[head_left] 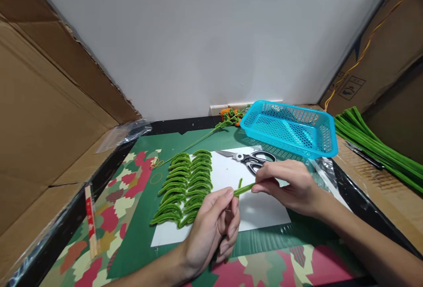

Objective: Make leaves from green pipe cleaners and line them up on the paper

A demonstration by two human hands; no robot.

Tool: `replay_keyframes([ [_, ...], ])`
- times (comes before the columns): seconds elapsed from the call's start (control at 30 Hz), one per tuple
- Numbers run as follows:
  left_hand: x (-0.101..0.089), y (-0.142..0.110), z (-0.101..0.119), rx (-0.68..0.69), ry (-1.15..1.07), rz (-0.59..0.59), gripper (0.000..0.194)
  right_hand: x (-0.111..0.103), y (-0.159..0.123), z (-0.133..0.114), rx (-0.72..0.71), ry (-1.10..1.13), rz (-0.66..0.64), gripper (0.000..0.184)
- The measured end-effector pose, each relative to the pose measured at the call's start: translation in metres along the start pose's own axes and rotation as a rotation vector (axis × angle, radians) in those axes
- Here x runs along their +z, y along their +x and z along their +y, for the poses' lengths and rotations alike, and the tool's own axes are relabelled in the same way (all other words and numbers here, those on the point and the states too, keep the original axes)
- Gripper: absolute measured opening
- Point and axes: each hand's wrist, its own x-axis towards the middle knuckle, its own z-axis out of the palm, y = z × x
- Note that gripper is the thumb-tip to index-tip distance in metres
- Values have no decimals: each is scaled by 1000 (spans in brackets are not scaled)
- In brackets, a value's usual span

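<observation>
A short green pipe cleaner (pixel 244 188) stretches between my two hands above a white sheet of paper (pixel 267 213). My left hand (pixel 213 225) pinches its left end between thumb and fingertips, with the other fingers curled in. The thumb and fingers of my right hand (pixel 287 185) are closed on the right end. A small green piece (pixel 240 183) sticks up beside the left fingertips; whether it joins the held one I cannot tell. Left of my hands, two columns of bent green pipe cleaner pieces (pixel 200 176) lie on the paper. Behind my right hand lie black-and-grey scissors (pixel 253 159).
A blue perforated basket (pixel 330 146) stands at the back right. Beside it lies an orange flower (pixel 228 114) on a green stem. Long green pipe cleaners (pixel 380 148) are bundled far right. Paper-wrapped chopsticks (pixel 90 216) lie left. Cardboard (pixel 49 80) walls the left side.
</observation>
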Motion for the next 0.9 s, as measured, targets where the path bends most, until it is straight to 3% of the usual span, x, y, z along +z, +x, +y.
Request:
replay_keyframes([
  [0.2,0,1,1,-13,-9,7,35,-1,1,-1,76,132,28,15],
  [0.53,1,0,6,-106,32,-57,29,-13,5,-2,83,179,-65,16],
  [0.9,-2,1,4,-102,44,2,28,-17,2,4,127,145,-99,19],
])
